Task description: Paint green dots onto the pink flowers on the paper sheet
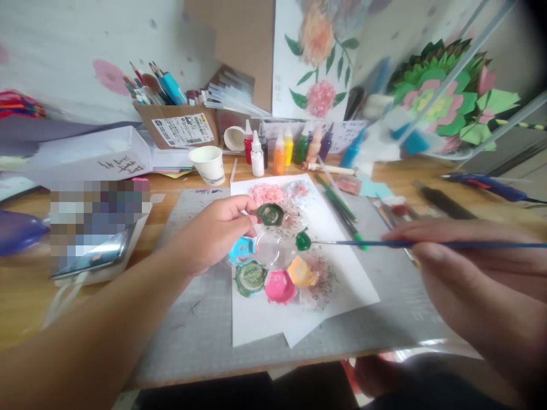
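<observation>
My left hand [226, 228] pinches the upper left rim of a clear round paint palette [273, 250]. Its wells hold dark green, blue, olive, pink and yellow-orange paint. In my right hand [474, 262] is a thin paintbrush [376, 244] with a blue handle, lying nearly level. The brush tip reaches the dark green paint [303, 240] in the right-hand well. Under the palette lie white paper sheets [342, 279] marked with pink dabs and green specks.
Small paint bottles [279, 156] stand behind the paper, near a paper cup [208, 165]. Green pencils [339, 199] lie right of the palette. A phone [96, 253] is at left, a glue gun [485, 186] at right. A flower painting [318, 62] stands at the back.
</observation>
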The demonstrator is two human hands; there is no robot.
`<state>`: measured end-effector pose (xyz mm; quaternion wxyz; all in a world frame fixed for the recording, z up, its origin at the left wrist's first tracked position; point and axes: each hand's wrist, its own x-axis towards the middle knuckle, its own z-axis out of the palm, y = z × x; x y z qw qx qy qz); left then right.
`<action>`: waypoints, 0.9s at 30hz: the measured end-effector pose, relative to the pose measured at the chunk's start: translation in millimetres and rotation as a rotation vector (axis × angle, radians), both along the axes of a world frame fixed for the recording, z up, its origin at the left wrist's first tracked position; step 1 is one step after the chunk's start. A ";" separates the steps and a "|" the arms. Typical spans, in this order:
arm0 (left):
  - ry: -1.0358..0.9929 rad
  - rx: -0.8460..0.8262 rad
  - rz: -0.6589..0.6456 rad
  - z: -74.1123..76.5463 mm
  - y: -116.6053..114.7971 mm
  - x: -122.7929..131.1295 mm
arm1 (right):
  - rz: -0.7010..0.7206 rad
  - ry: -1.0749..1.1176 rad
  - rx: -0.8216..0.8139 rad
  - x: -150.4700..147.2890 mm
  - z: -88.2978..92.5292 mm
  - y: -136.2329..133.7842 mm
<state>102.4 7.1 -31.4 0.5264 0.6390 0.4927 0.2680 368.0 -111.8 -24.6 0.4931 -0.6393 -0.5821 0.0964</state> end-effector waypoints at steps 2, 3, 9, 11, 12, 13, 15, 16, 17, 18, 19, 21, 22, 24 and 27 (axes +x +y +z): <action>0.010 0.002 -0.006 0.8 -1.3 1.1 | 0.045 -0.007 -0.009 -8.3 4.0 -0.6; 0.004 -0.007 -0.010 1.2 -1.8 1.4 | 0.068 -0.002 -0.011 -11.2 5.1 -0.5; -0.096 -0.098 -0.037 1.3 -1.8 0.5 | 0.193 0.046 -0.033 -11.6 0.5 0.8; -0.089 -0.103 -0.030 0.5 -1.2 -0.2 | 0.202 0.065 -0.044 -9.1 -1.1 0.9; -0.080 -0.098 -0.026 0.2 -0.9 -0.5 | 0.199 0.075 -0.047 -7.9 -1.6 1.2; -0.069 -0.089 -0.023 -0.1 -0.7 -0.8 | 0.188 0.087 -0.055 -6.7 -1.9 1.8; -0.050 -0.066 -0.025 -0.4 -0.5 -1.0 | 0.150 0.126 -0.064 -4.6 -2.3 3.6; -0.040 -0.055 -0.027 -0.3 -0.6 -1.0 | 0.125 0.164 -0.061 -3.9 -2.5 4.7; -0.031 -0.046 -0.027 -0.1 -0.8 -0.9 | 0.105 0.217 -0.052 -3.6 -2.6 5.7; -0.023 -0.040 -0.025 0.1 -1.1 -0.7 | 0.095 0.275 -0.045 -3.7 -2.7 6.4; -0.019 -0.036 -0.022 0.3 -1.5 -0.5 | 0.086 0.325 -0.037 -4.2 -2.6 6.8; -0.022 -0.039 -0.025 0.4 -2.1 -0.1 | 0.066 0.351 -0.029 -6.2 -1.8 6.6; -0.032 -0.044 -0.031 0.3 -2.1 0.1 | 0.059 0.322 -0.031 -7.6 -1.0 6.1; -0.064 -0.065 -0.048 -0.2 -1.8 0.0 | 0.039 0.242 -0.039 -10.2 1.0 4.9; -0.106 -0.094 -0.058 -0.9 -0.6 -0.9 | 0.046 0.182 -0.037 -12.0 3.5 3.9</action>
